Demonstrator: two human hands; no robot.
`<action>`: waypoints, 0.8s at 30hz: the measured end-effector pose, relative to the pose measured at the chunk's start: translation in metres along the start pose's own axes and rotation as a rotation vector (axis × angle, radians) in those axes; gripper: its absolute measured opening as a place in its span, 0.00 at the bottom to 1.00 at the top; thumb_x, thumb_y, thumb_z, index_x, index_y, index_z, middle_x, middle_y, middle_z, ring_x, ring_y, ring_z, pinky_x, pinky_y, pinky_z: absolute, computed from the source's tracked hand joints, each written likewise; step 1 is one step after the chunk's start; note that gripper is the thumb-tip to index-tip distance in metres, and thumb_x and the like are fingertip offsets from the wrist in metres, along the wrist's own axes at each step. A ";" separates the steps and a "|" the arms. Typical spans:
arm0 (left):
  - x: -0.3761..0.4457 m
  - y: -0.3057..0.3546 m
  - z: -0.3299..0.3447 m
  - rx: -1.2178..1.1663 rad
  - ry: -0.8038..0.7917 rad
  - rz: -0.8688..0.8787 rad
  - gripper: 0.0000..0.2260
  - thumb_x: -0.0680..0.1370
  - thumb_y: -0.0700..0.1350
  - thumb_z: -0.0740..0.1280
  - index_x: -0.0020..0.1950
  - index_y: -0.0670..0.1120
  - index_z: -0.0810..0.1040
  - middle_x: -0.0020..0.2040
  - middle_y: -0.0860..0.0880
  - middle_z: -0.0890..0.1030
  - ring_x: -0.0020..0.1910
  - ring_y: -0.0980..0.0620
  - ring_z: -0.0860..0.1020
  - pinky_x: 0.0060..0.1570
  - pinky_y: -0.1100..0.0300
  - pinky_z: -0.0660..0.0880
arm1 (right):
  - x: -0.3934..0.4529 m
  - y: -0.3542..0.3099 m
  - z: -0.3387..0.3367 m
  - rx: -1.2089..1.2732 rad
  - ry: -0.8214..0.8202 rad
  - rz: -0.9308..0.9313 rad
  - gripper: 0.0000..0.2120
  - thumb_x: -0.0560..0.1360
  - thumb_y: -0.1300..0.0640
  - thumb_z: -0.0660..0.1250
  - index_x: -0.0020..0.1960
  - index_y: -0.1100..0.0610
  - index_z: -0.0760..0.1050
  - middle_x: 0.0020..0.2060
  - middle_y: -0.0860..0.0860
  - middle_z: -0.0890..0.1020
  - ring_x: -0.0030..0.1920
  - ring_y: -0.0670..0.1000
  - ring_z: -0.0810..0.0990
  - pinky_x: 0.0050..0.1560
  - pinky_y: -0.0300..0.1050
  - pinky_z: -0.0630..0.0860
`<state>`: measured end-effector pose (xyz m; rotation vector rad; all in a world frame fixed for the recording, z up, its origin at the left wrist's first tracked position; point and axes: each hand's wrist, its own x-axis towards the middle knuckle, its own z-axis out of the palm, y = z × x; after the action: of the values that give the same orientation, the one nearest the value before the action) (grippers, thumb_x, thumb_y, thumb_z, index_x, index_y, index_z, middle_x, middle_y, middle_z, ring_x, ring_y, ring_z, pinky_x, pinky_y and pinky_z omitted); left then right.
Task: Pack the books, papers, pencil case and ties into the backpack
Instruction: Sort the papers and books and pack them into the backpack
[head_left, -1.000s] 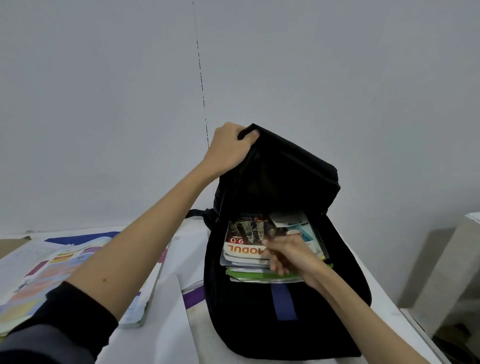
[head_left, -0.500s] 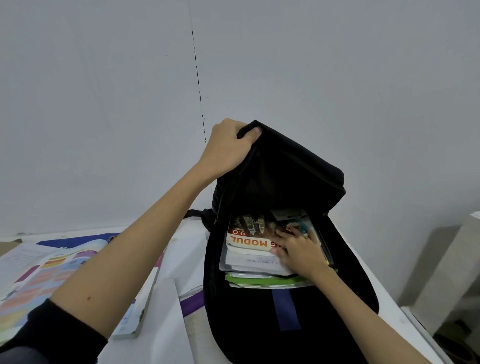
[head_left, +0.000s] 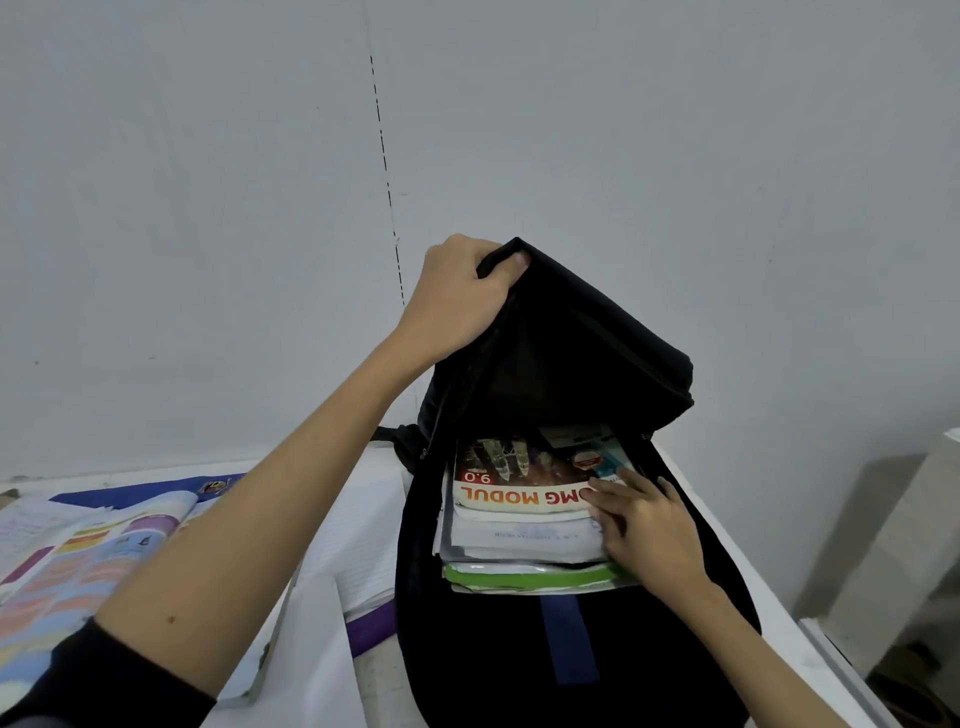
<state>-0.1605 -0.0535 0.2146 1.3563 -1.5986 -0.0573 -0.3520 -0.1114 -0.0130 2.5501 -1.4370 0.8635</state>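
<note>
The right hand (head_left: 647, 530) has slid from the stack's front edge to the books' (head_left: 519, 499) right side.

Readable text: one book cover only.
You can read "MG MODUL" in red capitals on the white band of the top book (head_left: 524, 483) in the backpack (head_left: 597, 364), upside down to you, with "9.0" in white just above it. Your right hand (head_left: 644, 530) covers the word's start; other print is too blurred.

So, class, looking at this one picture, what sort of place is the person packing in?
Probably a study corner at home or school: a white table against a bare wall, an open textbook lying on it, and a black backpack holding workbooks.
</note>
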 end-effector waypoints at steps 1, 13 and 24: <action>-0.001 0.001 0.001 0.001 -0.003 0.005 0.20 0.79 0.44 0.63 0.29 0.46 0.59 0.26 0.51 0.60 0.23 0.57 0.58 0.25 0.65 0.55 | 0.001 0.002 0.000 0.017 0.011 0.008 0.16 0.59 0.60 0.80 0.44 0.48 0.85 0.45 0.43 0.85 0.52 0.53 0.83 0.51 0.61 0.76; -0.019 -0.013 0.010 0.022 -0.002 -0.068 0.20 0.79 0.44 0.62 0.29 0.45 0.60 0.25 0.52 0.62 0.22 0.58 0.60 0.25 0.67 0.58 | -0.020 -0.040 -0.043 0.162 0.623 -0.231 0.11 0.74 0.57 0.64 0.39 0.62 0.82 0.37 0.53 0.83 0.42 0.51 0.76 0.46 0.42 0.68; -0.135 -0.099 -0.042 -0.085 -0.455 -0.516 0.08 0.77 0.51 0.66 0.52 0.50 0.81 0.37 0.50 0.80 0.36 0.57 0.78 0.32 0.65 0.73 | 0.035 -0.169 -0.042 0.190 0.444 -0.331 0.10 0.73 0.56 0.62 0.37 0.58 0.79 0.33 0.51 0.79 0.38 0.53 0.76 0.46 0.47 0.64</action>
<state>-0.0776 0.0348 0.0913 1.7392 -1.5362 -0.7837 -0.2191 -0.0300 0.0729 2.3999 -0.8146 1.4372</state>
